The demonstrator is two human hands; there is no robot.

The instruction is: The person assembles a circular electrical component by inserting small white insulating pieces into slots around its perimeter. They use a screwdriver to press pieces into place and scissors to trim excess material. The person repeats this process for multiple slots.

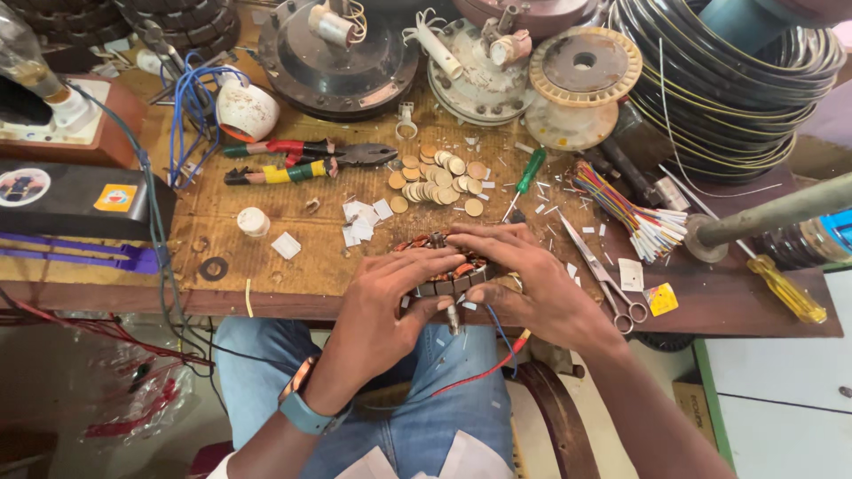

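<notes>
Both hands are gripping a wound stator (pixel 444 270) at the workbench's near edge (pixel 293 302), the left hand (pixel 390 302) clasping its front and the right hand (pixel 524 275) pressing across its top. Fingers are hiding most of the windings. Scissors (pixel 603 279), paper scraps (pixel 364 217) and a pile of discs (pixel 439 177) are crowding close around.

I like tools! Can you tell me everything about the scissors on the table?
The scissors are shiny grey metal all over, with long thin blades and two round finger loops. They lie flat and shut on the brown wooden workbench, tips pointing up-left, loops near the front edge. They sit just beside the right hand, among small white paper scraps.
</notes>
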